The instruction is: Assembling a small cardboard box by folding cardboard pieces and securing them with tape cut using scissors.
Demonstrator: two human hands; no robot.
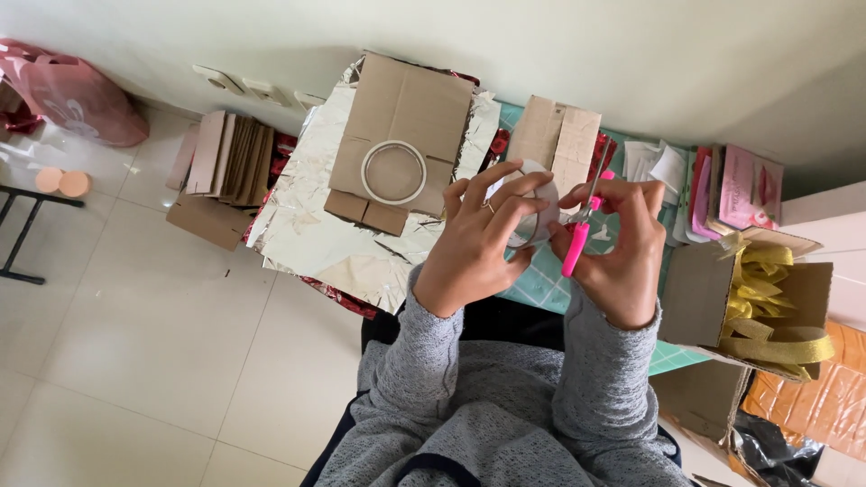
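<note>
over the green cutting mat [541, 284] at the table's middle, my left hand [478, 243] has its grip clamped on a roll of clear tape [532, 216], fingers [505, 185] spread round the ring's rim, while my right hand [622, 248] at three o'clock of it is closed on pink-handled scissors [577, 236] whose blades point toward the roll. i judge the tape light, stiff as a hoop but sticky and slick on its face, so it is best held by the rim edges; at ten o'clock a second tape ring [394, 171] lies on flat cardboard [401, 117] over foil [307, 225].
</note>
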